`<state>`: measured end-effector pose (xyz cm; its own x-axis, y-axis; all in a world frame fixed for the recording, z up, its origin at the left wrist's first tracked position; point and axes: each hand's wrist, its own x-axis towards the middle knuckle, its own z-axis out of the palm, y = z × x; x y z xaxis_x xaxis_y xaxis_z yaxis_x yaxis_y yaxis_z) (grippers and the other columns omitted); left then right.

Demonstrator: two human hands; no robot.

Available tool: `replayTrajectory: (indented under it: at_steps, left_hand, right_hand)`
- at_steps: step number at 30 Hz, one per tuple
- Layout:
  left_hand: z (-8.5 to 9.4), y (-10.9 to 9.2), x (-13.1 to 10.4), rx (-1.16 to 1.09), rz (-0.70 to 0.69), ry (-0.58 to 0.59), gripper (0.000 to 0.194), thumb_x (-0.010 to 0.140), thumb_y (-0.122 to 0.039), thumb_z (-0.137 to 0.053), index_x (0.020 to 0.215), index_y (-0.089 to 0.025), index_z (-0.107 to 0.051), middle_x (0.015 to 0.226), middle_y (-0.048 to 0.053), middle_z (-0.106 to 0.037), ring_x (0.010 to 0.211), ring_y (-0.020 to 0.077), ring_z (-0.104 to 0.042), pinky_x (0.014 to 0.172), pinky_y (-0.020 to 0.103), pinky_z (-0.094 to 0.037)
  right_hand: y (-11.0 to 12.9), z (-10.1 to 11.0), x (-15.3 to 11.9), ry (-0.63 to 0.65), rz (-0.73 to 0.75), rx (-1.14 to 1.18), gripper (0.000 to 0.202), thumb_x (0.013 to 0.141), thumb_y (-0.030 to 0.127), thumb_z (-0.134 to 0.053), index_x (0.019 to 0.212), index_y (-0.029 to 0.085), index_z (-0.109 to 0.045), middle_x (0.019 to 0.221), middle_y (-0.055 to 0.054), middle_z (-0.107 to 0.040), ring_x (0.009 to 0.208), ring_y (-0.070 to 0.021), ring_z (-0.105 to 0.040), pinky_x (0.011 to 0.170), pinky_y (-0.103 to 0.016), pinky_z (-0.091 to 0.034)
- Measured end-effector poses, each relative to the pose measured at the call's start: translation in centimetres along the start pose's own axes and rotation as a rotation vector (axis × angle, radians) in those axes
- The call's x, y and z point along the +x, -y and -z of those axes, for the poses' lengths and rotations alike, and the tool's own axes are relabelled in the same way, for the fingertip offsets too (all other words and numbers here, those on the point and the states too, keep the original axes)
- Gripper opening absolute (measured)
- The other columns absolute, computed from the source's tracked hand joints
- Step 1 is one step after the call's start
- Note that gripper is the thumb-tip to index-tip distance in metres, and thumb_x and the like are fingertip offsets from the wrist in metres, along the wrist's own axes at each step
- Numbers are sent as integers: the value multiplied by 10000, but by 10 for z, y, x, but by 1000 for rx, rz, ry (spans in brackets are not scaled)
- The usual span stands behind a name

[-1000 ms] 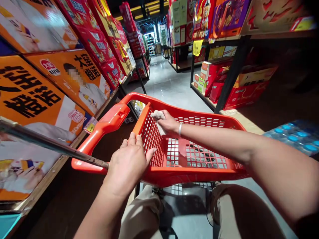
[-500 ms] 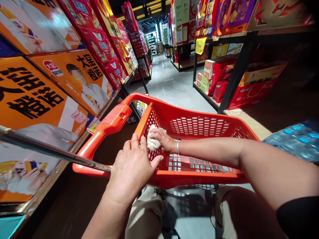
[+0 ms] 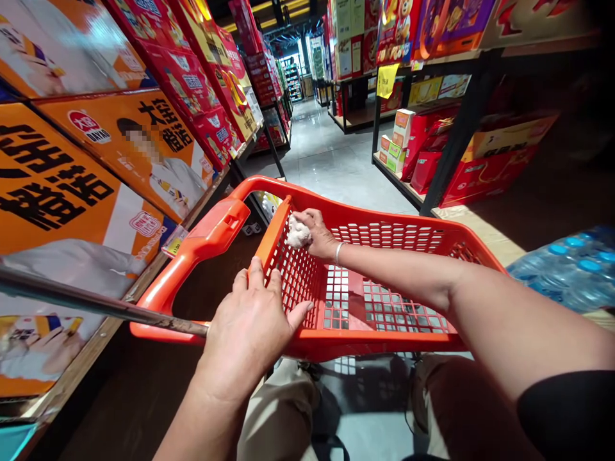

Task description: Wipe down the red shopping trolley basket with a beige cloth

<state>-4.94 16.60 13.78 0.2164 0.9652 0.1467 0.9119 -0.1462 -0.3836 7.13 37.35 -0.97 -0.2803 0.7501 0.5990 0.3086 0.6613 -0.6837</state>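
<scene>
An orange-red plastic shopping cart [image 3: 394, 224] with grid walls stands in front of me. My left hand [image 3: 254, 307] lies over its near left corner, fingers bent over the rim of the end panel and thumb on the inner side. Inside the basket, my right hand [image 3: 319, 234] is closed round a crumpled whitish cloth [image 3: 298, 233], pressed against the upper far part of the perforated end panel [image 3: 294, 275]. A worn pole [image 3: 106, 299] crosses from the left edge and ends behind my left hand; whether that hand touches it, I cannot tell.
Stacked orange drink cartons [image 3: 72, 160] fill the shelf close on the left. At right, a black-framed shelf [image 3: 437, 153] carries red gift boxes, and bottled water in shrink wrap [image 3: 571, 262] sits nearer. A grey tiled aisle [image 3: 327, 160] runs ahead.
My right hand has slid the cloth up the end panel, towards its far top corner. My left hand stays on the rim. The whole view has shifted slightly.
</scene>
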Motion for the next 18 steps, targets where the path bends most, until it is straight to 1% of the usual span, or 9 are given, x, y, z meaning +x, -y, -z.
replayTrajectory:
  at_steps: [2, 4, 7, 10, 11, 13, 15, 17, 18]
  left_hand:
    - [-2, 1, -1, 10, -9, -22, 702, 889, -635, -552, 1299, -77, -666, 1427, 315, -527, 1207, 433, -582, 855, 485, -562]
    - [-3, 1, -1, 24, -17, -44, 699, 885, -646, -550, 1282, -85, -677, 1414, 313, -537, 1182, 428, -591, 836, 479, -563]
    - [-5, 3, -2, 43, -39, -72, 665, 891, -635, -542, 1250, -95, -687, 1397, 301, -554, 1156, 410, -599, 813, 465, -563]
    - [-6, 4, -4, 47, -55, -105, 656, 895, -615, -540, 1275, -96, -665, 1388, 285, -569, 1163, 404, -592, 809, 460, -561]
    - [-7, 5, -4, 42, -52, -112, 666, 894, -612, -541, 1291, -89, -654, 1392, 284, -567, 1172, 408, -588, 809, 461, -561]
    - [-8, 5, -4, 27, -35, -113, 692, 894, -610, -536, 1312, -69, -639, 1410, 288, -554, 1198, 419, -578, 808, 463, -563]
    - [-9, 4, -4, 14, -17, -97, 712, 897, -607, -528, 1331, -51, -624, 1426, 292, -542, 1224, 426, -569, 807, 465, -567]
    - [-8, 3, -3, 5, -4, -79, 724, 898, -611, -524, 1345, -49, -613, 1434, 290, -536, 1231, 426, -568, 799, 464, -572]
    - [-7, 2, -3, -2, -1, -75, 729, 895, -614, -527, 1345, -48, -612, 1432, 291, -537, 1229, 426, -568, 798, 466, -573]
  right_hand:
    - [6, -6, -2, 76, -21, 42, 841, 663, 154, -762, 1434, 253, -442, 1538, -119, -222, 1478, -278, -280, 1227, -465, -288]
    - [17, -10, -9, 138, -79, 103, 812, 710, 239, -772, 1443, 244, -424, 1574, -130, -186, 1521, -294, -205, 1244, -495, -251]
    - [38, -15, -30, 127, -104, 130, 633, 810, 262, -683, 1403, 208, -469, 1523, -151, -300, 1494, -278, -270, 1243, -504, -251]
    - [56, -19, -64, 179, 42, 83, 552, 792, 183, -661, 1332, 211, -547, 1468, -141, -413, 1458, -269, -328, 1237, -497, -264]
    - [60, -20, -75, 261, 107, 74, 524, 791, 188, -671, 1305, 232, -576, 1456, -124, -451, 1450, -269, -338, 1234, -500, -269]
    - [59, -20, -91, 506, 219, 76, 384, 829, 223, -669, 1208, 284, -649, 1405, -65, -544, 1438, -255, -354, 1231, -491, -277]
    - [48, -14, -92, 765, 289, 76, 236, 879, 239, -637, 1089, 320, -706, 1325, -8, -630, 1430, -224, -366, 1240, -467, -264]
    - [28, -3, -79, 903, 322, 51, 222, 909, 238, -610, 1067, 345, -721, 1295, 21, -661, 1435, -199, -361, 1257, -458, -218]
    - [16, 3, -68, 904, 320, 27, 239, 915, 242, -604, 1095, 352, -716, 1305, 23, -657, 1433, -195, -361, 1263, -462, -193]
